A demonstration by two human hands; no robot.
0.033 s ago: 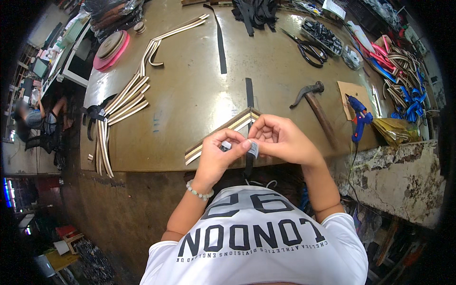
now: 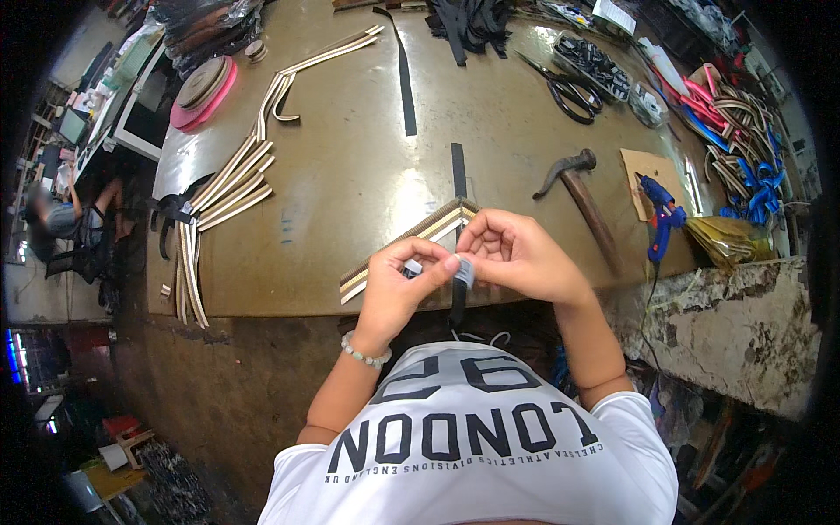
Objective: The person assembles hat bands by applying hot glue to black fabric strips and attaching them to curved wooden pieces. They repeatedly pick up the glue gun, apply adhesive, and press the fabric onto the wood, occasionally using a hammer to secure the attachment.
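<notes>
At the table's near edge, my left hand (image 2: 404, 269) and my right hand (image 2: 518, 254) meet with closed fingertips. Both pinch a small pale grey label (image 2: 465, 273) with print on it. A black strap (image 2: 459, 171) runs beneath the fingers and shows again as a dark piece (image 2: 458, 304) at the edge. Striped brown, cream and white webbing (image 2: 385, 256) is folded to a point under my hands; its right part is mostly covered. Within the curl of my left fingers shows a small white and dark piece (image 2: 411, 268), too hidden to name.
A hammer (image 2: 588, 201) lies right of my hands, with a blue glue gun (image 2: 662, 217) beyond it. Black scissors (image 2: 569, 94) rest near a tray of black buckles (image 2: 593, 66). Bundled striped straps (image 2: 232, 188) lie left, below webbing rolls (image 2: 203, 92). A person (image 2: 70, 210) sits far left.
The label has turned slightly between the fingertips, and both hands have shifted a very little. Everything else lies as before.
</notes>
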